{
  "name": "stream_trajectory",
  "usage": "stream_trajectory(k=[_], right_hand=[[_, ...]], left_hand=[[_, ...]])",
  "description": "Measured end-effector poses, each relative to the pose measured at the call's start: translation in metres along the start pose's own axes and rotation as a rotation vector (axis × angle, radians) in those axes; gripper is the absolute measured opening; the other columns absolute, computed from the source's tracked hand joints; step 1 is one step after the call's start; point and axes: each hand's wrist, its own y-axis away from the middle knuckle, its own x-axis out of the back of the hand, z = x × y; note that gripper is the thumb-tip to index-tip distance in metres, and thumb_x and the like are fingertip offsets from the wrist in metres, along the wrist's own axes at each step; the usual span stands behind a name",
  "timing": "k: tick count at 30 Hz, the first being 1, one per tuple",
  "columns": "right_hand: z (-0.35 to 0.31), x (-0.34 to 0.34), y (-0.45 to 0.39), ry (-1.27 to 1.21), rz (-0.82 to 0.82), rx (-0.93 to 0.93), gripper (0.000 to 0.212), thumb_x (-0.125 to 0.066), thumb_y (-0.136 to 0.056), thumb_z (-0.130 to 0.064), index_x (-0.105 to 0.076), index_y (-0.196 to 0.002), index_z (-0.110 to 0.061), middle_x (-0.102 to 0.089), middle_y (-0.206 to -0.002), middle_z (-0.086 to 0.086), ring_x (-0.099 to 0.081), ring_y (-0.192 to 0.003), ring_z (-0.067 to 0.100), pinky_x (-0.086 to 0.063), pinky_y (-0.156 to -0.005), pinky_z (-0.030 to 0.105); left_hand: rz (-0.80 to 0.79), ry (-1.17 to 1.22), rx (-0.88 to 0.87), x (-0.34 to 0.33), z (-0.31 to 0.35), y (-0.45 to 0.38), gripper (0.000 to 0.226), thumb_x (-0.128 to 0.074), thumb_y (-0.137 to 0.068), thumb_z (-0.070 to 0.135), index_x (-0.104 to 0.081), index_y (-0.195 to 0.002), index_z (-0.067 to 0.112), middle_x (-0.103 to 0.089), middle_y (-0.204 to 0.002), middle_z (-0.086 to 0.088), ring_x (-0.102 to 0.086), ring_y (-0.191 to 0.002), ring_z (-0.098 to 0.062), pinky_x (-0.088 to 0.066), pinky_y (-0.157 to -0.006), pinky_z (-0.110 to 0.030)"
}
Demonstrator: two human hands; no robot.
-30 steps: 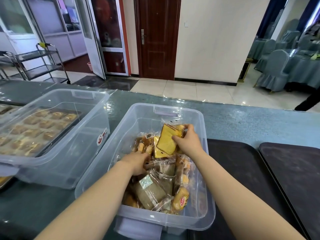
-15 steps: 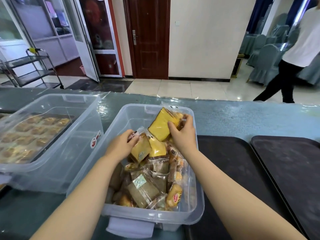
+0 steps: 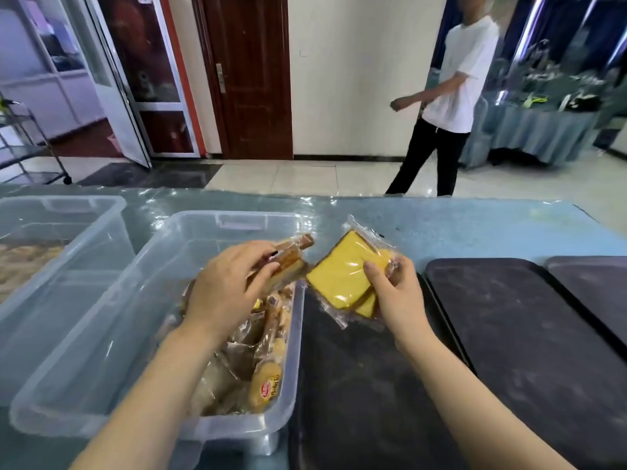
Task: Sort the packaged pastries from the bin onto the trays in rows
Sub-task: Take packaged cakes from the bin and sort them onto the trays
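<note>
I'm working over the counter (image 3: pixel 475 228), with the clear bin (image 3: pixel 101 351) as my landmark. Just right of the bin lies the first dark tray (image 3: pixel 356 385), bare where I can see it, with a second tray (image 3: pixel 509 334) beyond it and a third (image 3: pixel 597 286) at the far right. Left of the bin sits another clear tub (image 3: pixel 51 266).

The step in hand, as I judge it, is carrying pastries out to the first tray. I'd set the packets flat, starting at a far corner, edges squared to the rim, so a row can build.

My right hand (image 3: pixel 397 293), just past the bin's right wall and above the tray, pinches the yellow cake packets (image 3: pixel 342 276), thumb on top. My left hand (image 3: pixel 227 290), over the bin, grips a brown pastry packet (image 3: pixel 288 259). More packets (image 3: pixel 261 368) remain inside.
</note>
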Motion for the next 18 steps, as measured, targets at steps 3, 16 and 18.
stream_trajectory(k=[3, 16, 18], right_hand=[[0.013, 0.049, 0.008, 0.017, 0.002, -0.054, 0.028, -0.067, -0.089, -0.036, -0.053, -0.111, -0.025, -0.067, -0.104, -0.004, -0.066, -0.094, 0.011, -0.057, -0.069, 0.032], [0.151, 0.191, 0.039, 0.224, -0.154, -0.528, 0.022, -0.063, -0.092, -0.037, -0.054, -0.102, -0.019, -0.064, -0.104, 0.003, -0.063, -0.095, 0.017, -0.053, -0.086, 0.037], [0.168, 0.198, 0.045, 0.247, -0.163, -0.571, 0.02, -0.061, -0.094, -0.035, -0.051, -0.096, -0.018, -0.059, -0.092, -0.002, -0.058, -0.083, 0.011, -0.048, -0.07, 0.027]], left_hand=[[0.002, -0.032, -0.135, -0.021, 0.051, -0.004, 0.032, -0.045, -0.094, 0.041, -0.064, -0.113, 0.023, -0.066, -0.115, 0.008, -0.058, -0.104, -0.012, -0.046, -0.089, -0.027], [-0.277, -0.21, -0.316, -0.19, 0.113, 0.096, 0.021, -0.065, -0.086, 0.024, -0.067, -0.106, 0.028, -0.066, -0.117, 0.007, -0.06, -0.106, -0.018, -0.043, -0.095, -0.033], [-0.382, -0.228, -0.257, -0.214, 0.106, 0.128, 0.022, -0.057, -0.085, 0.027, -0.066, -0.105, 0.029, -0.066, -0.116, 0.009, -0.062, -0.102, -0.017, -0.041, -0.093, -0.03]])
